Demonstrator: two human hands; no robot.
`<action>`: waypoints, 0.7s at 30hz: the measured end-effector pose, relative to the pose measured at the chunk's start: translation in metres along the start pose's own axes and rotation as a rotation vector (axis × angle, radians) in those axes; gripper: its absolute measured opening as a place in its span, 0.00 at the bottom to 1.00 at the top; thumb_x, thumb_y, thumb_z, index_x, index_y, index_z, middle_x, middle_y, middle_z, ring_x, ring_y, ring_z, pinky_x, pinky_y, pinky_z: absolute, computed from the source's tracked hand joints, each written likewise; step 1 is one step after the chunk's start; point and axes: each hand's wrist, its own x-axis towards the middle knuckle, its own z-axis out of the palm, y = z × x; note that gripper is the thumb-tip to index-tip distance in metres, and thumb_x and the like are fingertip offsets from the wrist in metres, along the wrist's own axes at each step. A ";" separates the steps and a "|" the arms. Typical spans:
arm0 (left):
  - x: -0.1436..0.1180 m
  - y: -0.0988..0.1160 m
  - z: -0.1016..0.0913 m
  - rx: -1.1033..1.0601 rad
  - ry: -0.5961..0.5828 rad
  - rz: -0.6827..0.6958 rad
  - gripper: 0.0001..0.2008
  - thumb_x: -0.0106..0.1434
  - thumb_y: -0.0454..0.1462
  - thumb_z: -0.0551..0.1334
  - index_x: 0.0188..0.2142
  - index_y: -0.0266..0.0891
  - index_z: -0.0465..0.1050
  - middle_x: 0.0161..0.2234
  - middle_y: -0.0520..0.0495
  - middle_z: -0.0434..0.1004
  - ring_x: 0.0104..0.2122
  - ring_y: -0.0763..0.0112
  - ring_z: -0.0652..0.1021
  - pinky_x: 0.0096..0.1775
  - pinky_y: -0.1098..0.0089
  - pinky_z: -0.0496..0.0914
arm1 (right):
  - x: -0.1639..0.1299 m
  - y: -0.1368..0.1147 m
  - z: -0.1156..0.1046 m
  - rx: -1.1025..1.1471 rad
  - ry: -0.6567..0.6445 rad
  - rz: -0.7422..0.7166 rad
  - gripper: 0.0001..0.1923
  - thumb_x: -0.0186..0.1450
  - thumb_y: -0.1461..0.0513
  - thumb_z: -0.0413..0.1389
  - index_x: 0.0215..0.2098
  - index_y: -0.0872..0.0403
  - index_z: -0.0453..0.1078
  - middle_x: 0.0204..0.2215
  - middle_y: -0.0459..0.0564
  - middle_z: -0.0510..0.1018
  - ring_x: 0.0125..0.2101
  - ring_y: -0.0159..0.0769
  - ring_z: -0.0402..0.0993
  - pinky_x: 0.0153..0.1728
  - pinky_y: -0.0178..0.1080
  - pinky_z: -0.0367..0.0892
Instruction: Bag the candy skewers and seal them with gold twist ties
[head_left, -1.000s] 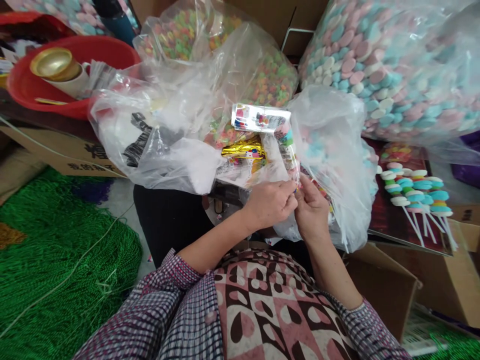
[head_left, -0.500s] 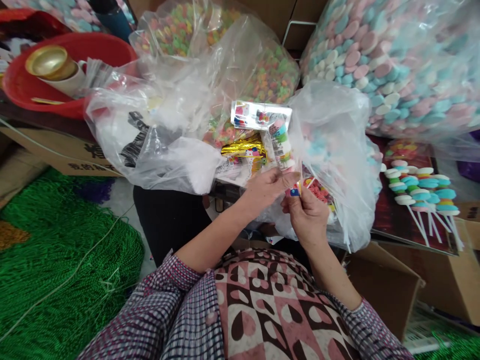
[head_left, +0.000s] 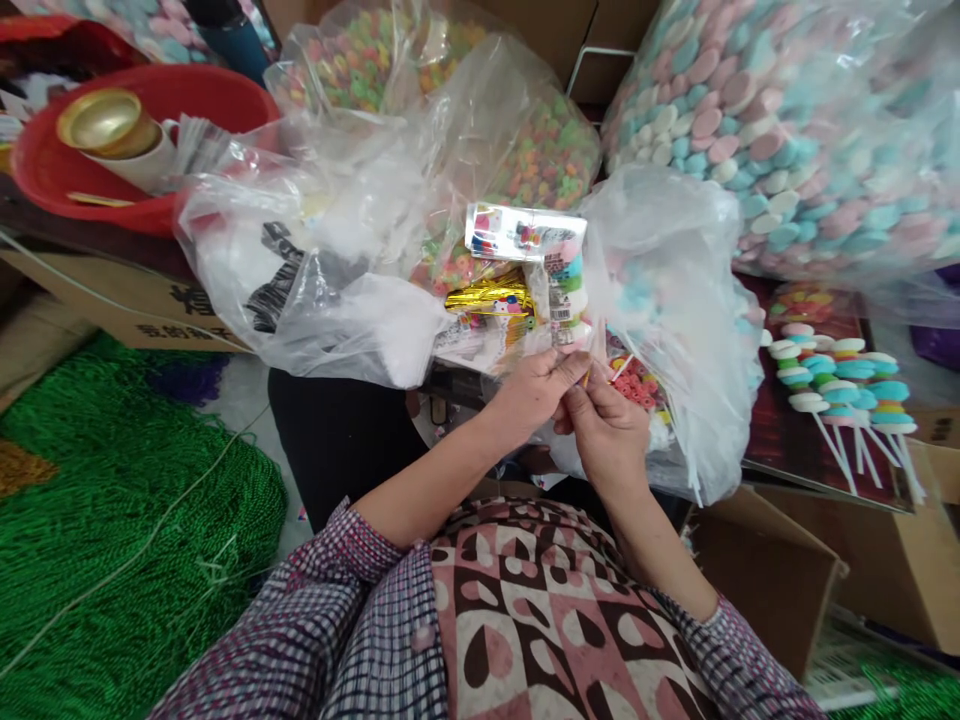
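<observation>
My left hand [head_left: 534, 388] and my right hand [head_left: 606, 428] meet in front of me, both pinching the lower end of a clear printed candy packet [head_left: 564, 290] that stands upright with stacked coloured discs inside. A printed header card [head_left: 523, 230] tops the packet. A gold foil strip [head_left: 487, 298] lies just left of it. Under my right hand sits a clear bag [head_left: 675, 320] with white sticks and pastel candies.
Big clear bags hold pastel discs [head_left: 780, 130] at the right and small multicoloured candies [head_left: 525, 150] at the back. Finished candy lollipops [head_left: 832, 375] lie on a dark board at right. A red basin [head_left: 135, 140] with a gold roll stands at left; green netting [head_left: 112, 530] covers the floor.
My hands have drawn slightly down and left along the packet's lower end. The packet has straightened upright and my right fingers have closed in against the left ones.
</observation>
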 end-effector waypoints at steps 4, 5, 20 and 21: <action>0.004 0.005 -0.006 -0.156 -0.016 -0.033 0.17 0.60 0.49 0.66 0.33 0.37 0.71 0.19 0.56 0.67 0.15 0.78 0.66 0.20 0.73 0.63 | 0.006 -0.001 -0.015 -0.027 -0.155 0.012 0.18 0.63 0.50 0.60 0.23 0.53 0.74 0.19 0.46 0.77 0.18 0.32 0.72 0.22 0.36 0.70; 0.005 0.007 -0.008 -0.190 0.007 0.005 0.14 0.61 0.47 0.66 0.32 0.37 0.71 0.20 0.56 0.69 0.17 0.79 0.68 0.23 0.74 0.65 | 0.008 -0.002 -0.022 -0.050 -0.159 -0.002 0.17 0.63 0.50 0.61 0.26 0.53 0.77 0.20 0.46 0.79 0.20 0.33 0.74 0.25 0.37 0.72; -0.015 0.007 0.003 -0.287 -0.548 -0.346 0.14 0.56 0.43 0.67 0.23 0.37 0.67 0.19 0.53 0.65 0.22 0.71 0.72 0.30 0.67 0.69 | 0.031 -0.027 -0.030 0.474 -0.316 0.142 0.27 0.63 0.43 0.57 0.56 0.45 0.70 0.42 0.50 0.83 0.35 0.40 0.82 0.33 0.43 0.79; -0.013 0.008 0.000 -0.241 -0.508 -0.323 0.10 0.54 0.40 0.67 0.25 0.36 0.70 0.21 0.51 0.69 0.25 0.70 0.74 0.33 0.66 0.70 | 0.032 -0.027 -0.031 0.467 -0.288 0.136 0.26 0.63 0.45 0.58 0.56 0.46 0.70 0.39 0.49 0.83 0.30 0.38 0.81 0.27 0.39 0.77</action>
